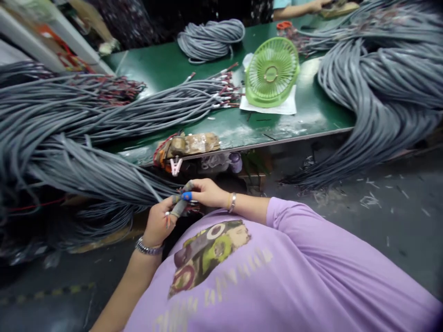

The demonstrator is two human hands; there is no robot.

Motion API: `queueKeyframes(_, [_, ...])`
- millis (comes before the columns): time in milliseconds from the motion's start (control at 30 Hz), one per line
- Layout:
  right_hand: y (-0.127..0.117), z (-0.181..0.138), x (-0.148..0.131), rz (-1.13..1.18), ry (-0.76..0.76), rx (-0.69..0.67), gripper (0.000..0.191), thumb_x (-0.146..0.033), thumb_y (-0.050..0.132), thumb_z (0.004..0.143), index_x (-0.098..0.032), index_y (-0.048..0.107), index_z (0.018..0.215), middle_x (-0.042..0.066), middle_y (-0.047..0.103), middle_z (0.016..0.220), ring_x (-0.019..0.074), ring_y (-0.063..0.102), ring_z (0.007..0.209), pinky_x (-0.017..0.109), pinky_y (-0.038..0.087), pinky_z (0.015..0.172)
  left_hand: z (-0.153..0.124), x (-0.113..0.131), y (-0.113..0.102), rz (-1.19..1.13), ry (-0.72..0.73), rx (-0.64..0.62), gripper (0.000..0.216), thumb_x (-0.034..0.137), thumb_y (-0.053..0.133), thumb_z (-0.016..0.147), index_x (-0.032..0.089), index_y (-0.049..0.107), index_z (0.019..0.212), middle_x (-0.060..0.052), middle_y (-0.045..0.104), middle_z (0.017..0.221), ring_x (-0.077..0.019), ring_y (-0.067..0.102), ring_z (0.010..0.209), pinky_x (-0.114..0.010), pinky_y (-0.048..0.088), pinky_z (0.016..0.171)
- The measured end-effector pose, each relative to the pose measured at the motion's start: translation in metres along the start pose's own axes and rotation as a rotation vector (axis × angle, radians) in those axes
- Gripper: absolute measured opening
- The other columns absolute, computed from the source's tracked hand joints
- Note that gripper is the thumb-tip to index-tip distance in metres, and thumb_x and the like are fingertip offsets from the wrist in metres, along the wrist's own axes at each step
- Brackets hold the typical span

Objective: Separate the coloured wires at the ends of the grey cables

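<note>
My left hand is closed around the end of a grey cable, with short orange and white wires poking out by its fingers. Right against it, my right hand pinches at the same spot; blue and greyish wraps cover some of its fingertips. What exactly lies between the right fingers is too small to make out, though thin reddish wires show just below. A thick bundle of grey cables hangs over the bench edge from the left and runs up to both hands.
The green bench carries more grey cables with stripped ends, a coiled cable, a green fan and a taped device with a pink clip. Another cable bundle drapes off the right. Someone's arm is opposite.
</note>
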State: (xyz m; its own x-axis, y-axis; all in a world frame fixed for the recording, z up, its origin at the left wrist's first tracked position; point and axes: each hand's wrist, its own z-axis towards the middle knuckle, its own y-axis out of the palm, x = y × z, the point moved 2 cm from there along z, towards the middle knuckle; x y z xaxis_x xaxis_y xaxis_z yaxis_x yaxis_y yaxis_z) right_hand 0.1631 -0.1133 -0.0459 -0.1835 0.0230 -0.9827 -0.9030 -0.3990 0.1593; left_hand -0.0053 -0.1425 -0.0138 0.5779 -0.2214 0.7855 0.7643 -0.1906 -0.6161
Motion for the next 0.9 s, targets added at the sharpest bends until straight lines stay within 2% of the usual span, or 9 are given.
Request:
queueKeyframes(100, [0.000, 0.002, -0.006, 0.096, 0.088, -0.055, 0.028, -0.037, 0.075, 0.070, -0.014, 0.060, 0.077, -0.004, 0.058, 0.066, 0.0084, 0.050, 0.060, 0.023, 0.045, 0.063, 0.001, 0.006, 0.000, -0.064, -0.011, -0.158, 0.025, 0.041, 0.066, 0.078, 0.017, 0.073, 0.081, -0.003, 0.072, 0.073, -0.0184, 0.065, 0.067, -0.027, 0.053, 0.067])
queueKeyframes(167, [0.003, 0.006, -0.012, 0.088, 0.103, -0.109, 0.025, -0.034, 0.074, 0.069, -0.014, 0.061, 0.078, -0.005, 0.057, 0.063, 0.0074, 0.048, 0.056, 0.021, 0.043, 0.057, 0.001, 0.008, 0.000, -0.093, -0.012, -0.171, 0.026, 0.041, 0.067, 0.076, 0.016, 0.072, 0.074, -0.003, 0.071, 0.069, -0.0183, 0.065, 0.066, -0.027, 0.052, 0.066])
queueKeyframes(333, [0.014, 0.016, -0.022, 0.095, 0.132, -0.170, 0.032, -0.039, 0.077, 0.067, -0.014, 0.061, 0.078, -0.003, 0.060, 0.065, 0.0086, 0.050, 0.057, 0.020, 0.040, 0.052, -0.005, 0.009, -0.003, -0.189, -0.027, -0.028, 0.030, 0.043, 0.064, 0.079, 0.016, 0.071, 0.067, -0.004, 0.070, 0.064, -0.0164, 0.064, 0.060, -0.026, 0.050, 0.061])
queueKeyframes(500, [0.018, 0.014, -0.015, 0.174, 0.148, -0.040, 0.038, -0.045, 0.079, 0.065, -0.016, 0.059, 0.077, -0.004, 0.057, 0.063, 0.0073, 0.046, 0.054, 0.020, 0.038, 0.050, -0.015, 0.005, -0.002, -0.319, -0.073, 0.160, 0.036, 0.043, 0.059, 0.085, 0.016, 0.069, 0.064, -0.005, 0.069, 0.062, -0.0132, 0.059, 0.056, -0.025, 0.047, 0.057])
queueKeyframes(633, [0.019, 0.012, -0.008, 0.240, 0.224, 0.010, 0.041, -0.047, 0.081, 0.062, -0.015, 0.059, 0.075, -0.003, 0.057, 0.063, 0.0067, 0.044, 0.053, 0.021, 0.036, 0.050, -0.016, -0.004, 0.003, -0.477, -0.149, 0.289, 0.035, 0.044, 0.061, 0.085, 0.015, 0.071, 0.070, -0.006, 0.071, 0.064, -0.0124, 0.059, 0.055, -0.024, 0.044, 0.053])
queueKeyframes(900, [0.018, 0.011, -0.012, 0.232, 0.195, 0.033, 0.042, -0.046, 0.084, 0.059, -0.015, 0.058, 0.072, -0.005, 0.054, 0.059, 0.0062, 0.043, 0.052, 0.021, 0.036, 0.050, -0.011, -0.012, 0.010, -0.643, -0.250, 0.392, 0.033, 0.046, 0.067, 0.080, 0.014, 0.071, 0.080, -0.006, 0.073, 0.066, -0.0128, 0.063, 0.052, -0.021, 0.043, 0.047])
